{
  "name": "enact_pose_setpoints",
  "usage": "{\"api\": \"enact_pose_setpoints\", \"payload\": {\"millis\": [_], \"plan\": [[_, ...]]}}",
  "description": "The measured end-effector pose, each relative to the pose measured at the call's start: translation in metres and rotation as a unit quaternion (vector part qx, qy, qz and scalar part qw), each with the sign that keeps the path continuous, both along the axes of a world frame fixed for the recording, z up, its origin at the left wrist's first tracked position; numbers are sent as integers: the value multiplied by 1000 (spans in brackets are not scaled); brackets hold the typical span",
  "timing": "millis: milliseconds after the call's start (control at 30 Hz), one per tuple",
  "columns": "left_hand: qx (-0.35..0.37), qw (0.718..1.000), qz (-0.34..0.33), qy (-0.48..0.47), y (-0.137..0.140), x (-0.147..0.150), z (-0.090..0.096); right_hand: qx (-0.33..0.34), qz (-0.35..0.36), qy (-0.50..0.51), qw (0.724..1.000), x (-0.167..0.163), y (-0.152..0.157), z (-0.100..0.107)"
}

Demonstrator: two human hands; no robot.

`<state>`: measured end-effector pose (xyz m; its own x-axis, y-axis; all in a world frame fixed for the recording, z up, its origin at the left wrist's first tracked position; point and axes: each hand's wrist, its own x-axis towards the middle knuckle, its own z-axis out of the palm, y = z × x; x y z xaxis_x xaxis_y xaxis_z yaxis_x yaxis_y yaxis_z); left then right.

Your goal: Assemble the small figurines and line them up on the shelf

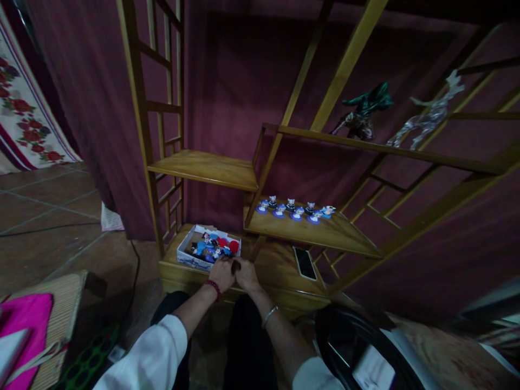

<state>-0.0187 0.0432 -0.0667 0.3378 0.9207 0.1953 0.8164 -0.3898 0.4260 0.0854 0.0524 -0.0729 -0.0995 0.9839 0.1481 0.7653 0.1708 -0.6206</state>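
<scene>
On my feed: figurine pieces [211, 246] in box [190, 261]; left hand [223, 274], right hand [246, 274] by its near-right corner; phone [304, 263] to its right; figurines [297, 213] on shelf [317, 233] above-right of it.

No legible text, brand or number anywhere. Carton [192, 260] on the low left ledge has a printed outer wall (pattern or lettering, cannot tell, too small and dim). White item [111, 218] on the floor at far left: surface too blurred to read. Phone [304, 263] on the right: dark screen, nothing readable. Shelf figurines [298, 213]: details too small.
</scene>
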Motion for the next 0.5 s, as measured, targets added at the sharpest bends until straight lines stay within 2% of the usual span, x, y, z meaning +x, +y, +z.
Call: {"api": "enact_pose_setpoints", "payload": {"millis": [167,367,500], "plan": [[-19,999,3,38,9,-20,-9,-32,14,21,999,-15,13,-11],[-16,993,93,75,23,-48,-27,-53,2,-18,998,-25,33,-23],[-57,984,123,111,31,-63,-36,-85,-2,-60,995,-27,46,-31]]}}
